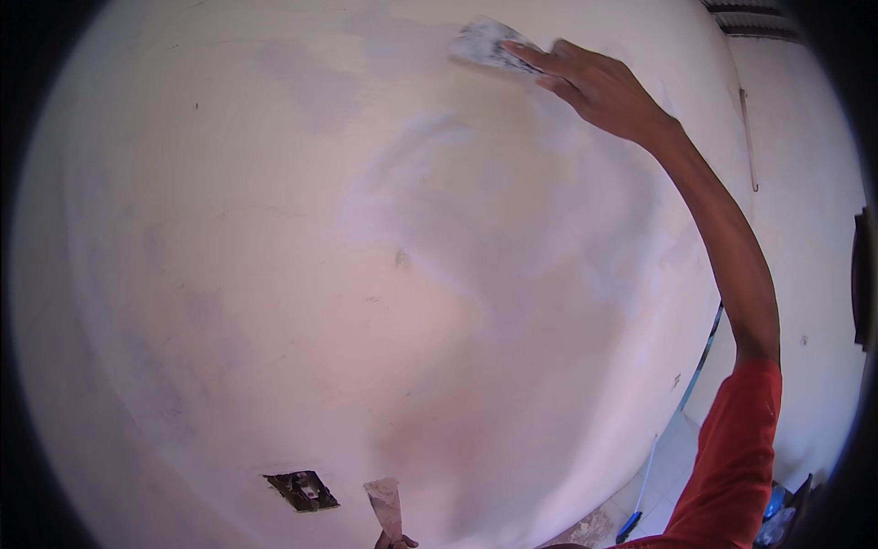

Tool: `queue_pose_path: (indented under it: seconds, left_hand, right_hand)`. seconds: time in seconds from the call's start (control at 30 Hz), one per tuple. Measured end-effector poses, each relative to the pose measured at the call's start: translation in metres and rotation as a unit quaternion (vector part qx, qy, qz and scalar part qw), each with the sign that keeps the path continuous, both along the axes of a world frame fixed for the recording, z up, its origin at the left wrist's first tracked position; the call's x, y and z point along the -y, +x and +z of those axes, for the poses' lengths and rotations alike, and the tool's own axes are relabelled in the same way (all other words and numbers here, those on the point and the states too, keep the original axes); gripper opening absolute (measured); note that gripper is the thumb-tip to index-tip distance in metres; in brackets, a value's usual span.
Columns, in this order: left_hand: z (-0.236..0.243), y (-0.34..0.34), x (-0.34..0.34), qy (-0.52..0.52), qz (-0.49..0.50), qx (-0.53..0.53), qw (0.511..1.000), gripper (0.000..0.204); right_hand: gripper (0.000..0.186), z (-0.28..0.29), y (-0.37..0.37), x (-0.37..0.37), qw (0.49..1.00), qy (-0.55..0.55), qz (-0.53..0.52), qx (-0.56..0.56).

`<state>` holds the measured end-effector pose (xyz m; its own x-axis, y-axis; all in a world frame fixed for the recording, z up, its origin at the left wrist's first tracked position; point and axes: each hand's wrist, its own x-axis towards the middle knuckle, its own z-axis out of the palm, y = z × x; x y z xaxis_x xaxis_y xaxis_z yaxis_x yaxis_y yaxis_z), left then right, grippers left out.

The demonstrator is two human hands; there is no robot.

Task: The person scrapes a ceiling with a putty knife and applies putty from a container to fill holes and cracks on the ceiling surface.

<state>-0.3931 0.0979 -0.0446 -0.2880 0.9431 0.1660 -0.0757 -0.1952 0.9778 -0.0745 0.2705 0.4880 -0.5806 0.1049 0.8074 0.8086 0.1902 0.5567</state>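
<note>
High on the pale wall (pixel 302 274), my right hand (pixel 585 84) grips a wide putty knife (pixel 489 48). Its blade is smeared with white and dark patches and lies at the wall surface, fingers pressed along it. Low in the view, my left hand (pixel 396 543) is closed round a second putty knife (pixel 385 506), its blade pointing up and coated with whitish filler. Most of the left hand is cut off by the lower edge. Greyish-white patches of filler (pixel 512 265) spread over the wall between the two hands.
A square wall box opening (pixel 303 491) lies left of the lower putty knife. At right are an adjoining wall (pixel 796 165), a blue broom (pixel 628 527) on the floor, and blue items (pixel 777 512) near the corner. A dark object (pixel 861 279) hangs at the far right.
</note>
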Motion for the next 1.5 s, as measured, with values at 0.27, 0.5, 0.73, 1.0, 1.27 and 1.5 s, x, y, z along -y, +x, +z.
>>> queue_pose_path:
  seconds: [0.27,0.5,0.73,1.0,1.27,1.5]
  left_hand:
    - [-0.007,-0.002,0.008,0.008,-0.013,-0.001,1.0,0.025]
    - [-0.003,-0.007,0.016,-0.007,0.002,-0.005,1.0,0.026]
    - [0.029,-0.005,0.017,-0.034,-0.021,-0.068,0.997,0.035]
    - [-0.02,-0.007,0.013,-0.018,-0.004,0.024,1.0,0.027]
    - [0.025,-0.006,0.028,0.015,-0.012,-0.027,0.999,0.029]
    - [0.013,-0.006,0.028,-0.035,-0.044,0.092,0.994,0.023]
  right_hand:
    - [0.061,0.015,0.011,-0.067,0.997,0.047,-0.053,0.007]
    - [0.054,-0.037,0.068,-0.041,0.991,-0.087,-0.092,-0.043]
    - [0.051,0.017,0.0,-0.005,0.932,-0.165,0.114,-0.303]
    - [0.047,-0.045,-0.066,-0.015,0.979,-0.149,0.07,-0.122]
    - [0.048,-0.024,-0.012,0.006,0.95,-0.207,0.052,-0.227]
    - [0.05,0.008,-0.05,-0.025,0.967,-0.171,0.047,-0.181]
